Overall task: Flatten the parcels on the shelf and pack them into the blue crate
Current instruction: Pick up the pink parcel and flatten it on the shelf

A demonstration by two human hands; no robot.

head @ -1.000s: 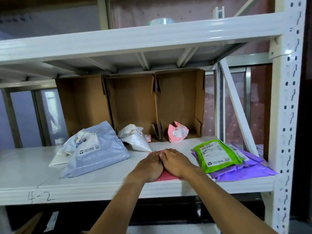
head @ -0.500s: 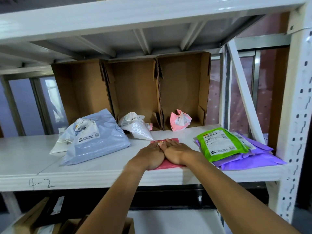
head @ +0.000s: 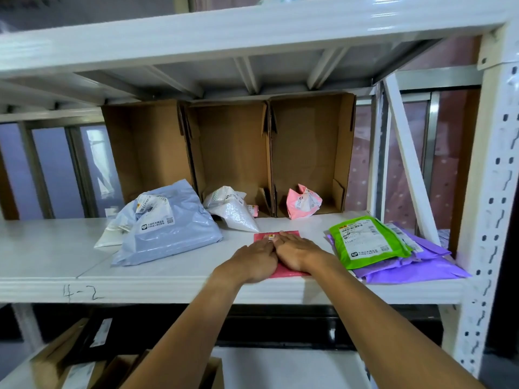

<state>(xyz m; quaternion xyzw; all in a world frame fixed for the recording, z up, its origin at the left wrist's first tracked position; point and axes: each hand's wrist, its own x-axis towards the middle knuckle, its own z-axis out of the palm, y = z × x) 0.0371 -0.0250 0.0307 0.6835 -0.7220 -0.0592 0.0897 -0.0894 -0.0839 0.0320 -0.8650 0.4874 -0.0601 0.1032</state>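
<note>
A flat red parcel (head: pixel 264 237) lies near the front edge of the white shelf (head: pixel 174 287). My left hand (head: pixel 252 259) and my right hand (head: pixel 296 252) press on it side by side, palms down, fingers straight. To the left lies a puffy grey-blue parcel (head: pixel 165 231) over a white one (head: pixel 108 238). Behind it sits a white bubble parcel (head: pixel 233 211). A crumpled pink parcel (head: pixel 302 202) sits in the right cardboard box. At the right, a green parcel (head: pixel 365 240) rests on purple parcels (head: pixel 407 265). No blue crate is in view.
Three open cardboard boxes (head: pixel 230 153) stand on their sides at the back of the shelf. An upper shelf (head: pixel 224 32) hangs close overhead. A white upright post (head: pixel 488 209) and diagonal brace (head: pixel 407 153) bound the right side. Cardboard boxes (head: pixel 84 363) sit below at the left.
Both hands have stayed pressed on the red parcel, sliding slightly forward so more of its far edge and label show. The camera has tilted down.
</note>
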